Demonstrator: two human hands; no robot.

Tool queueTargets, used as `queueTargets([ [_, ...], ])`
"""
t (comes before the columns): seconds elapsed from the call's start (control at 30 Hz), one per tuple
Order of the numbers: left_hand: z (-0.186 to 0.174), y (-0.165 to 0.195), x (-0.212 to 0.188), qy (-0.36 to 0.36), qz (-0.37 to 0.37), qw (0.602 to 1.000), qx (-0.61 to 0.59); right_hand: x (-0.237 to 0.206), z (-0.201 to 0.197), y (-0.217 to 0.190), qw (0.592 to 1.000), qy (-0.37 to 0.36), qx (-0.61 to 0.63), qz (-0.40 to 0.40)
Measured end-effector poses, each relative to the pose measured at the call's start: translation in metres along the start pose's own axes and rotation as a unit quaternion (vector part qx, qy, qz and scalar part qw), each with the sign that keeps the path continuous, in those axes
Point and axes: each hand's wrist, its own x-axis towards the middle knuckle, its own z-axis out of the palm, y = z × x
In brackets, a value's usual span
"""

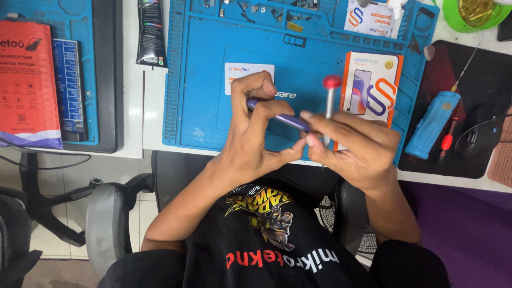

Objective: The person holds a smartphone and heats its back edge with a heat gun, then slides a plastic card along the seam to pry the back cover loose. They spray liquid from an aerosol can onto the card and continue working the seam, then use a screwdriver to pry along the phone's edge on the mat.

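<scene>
Head view: the left hand (250,133) grips a thin purple phone (285,120) edge-on, fingers curled over it so most of its body is hidden; the right hand (357,146) pinches the shaft of a red-capped screwdriver (330,101), its tip lost behind the fingers; both are held above the near edge of the blue work mat (197,106), just off the table (152,101) and over the person's lap. Behind the right hand an orange-and-white box (373,85) is partly covered; a white card (245,72) lies on the mat beyond the left hand. A blue tool (433,124) rests on a dark pad (480,96) at the right; a red packet (26,85) is cut off at the left edge; a green bowl (469,16) is cropped at the top.
</scene>
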Motion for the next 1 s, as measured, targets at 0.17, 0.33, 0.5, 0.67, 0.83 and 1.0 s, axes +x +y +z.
queueTargets([
  [0.17, 0.003, 0.004, -0.003, -0.006, 0.014, 1.0, 0.008, -0.001, -0.004, 0.001, 0.999, 0.011, -0.015, -0.036],
  [0.33, 0.006, 0.005, -0.005, -0.014, 0.013, 1.0, 0.008, -0.006, -0.006, 0.002, 0.999, 0.02, -0.034, -0.023],
  [0.5, 0.007, 0.004, -0.005, -0.017, 0.021, 1.0, 0.003, -0.004, -0.009, -0.004, 0.999, 0.019, -0.014, -0.027],
  [0.67, 0.007, 0.009, -0.007, -0.035, 0.015, 0.999, 0.013, -0.001, -0.018, -0.007, 0.998, 0.0, -0.038, -0.05],
  [0.83, 0.01, 0.013, -0.006, -0.048, 0.024, 0.998, 0.026, -0.005, -0.034, 0.001, 0.997, -0.056, -0.025, -0.052],
  [1.0, 0.013, 0.016, -0.004, -0.065, 0.036, 0.996, 0.039, -0.005, -0.045, 0.007, 0.994, -0.095, -0.02, -0.052],
])
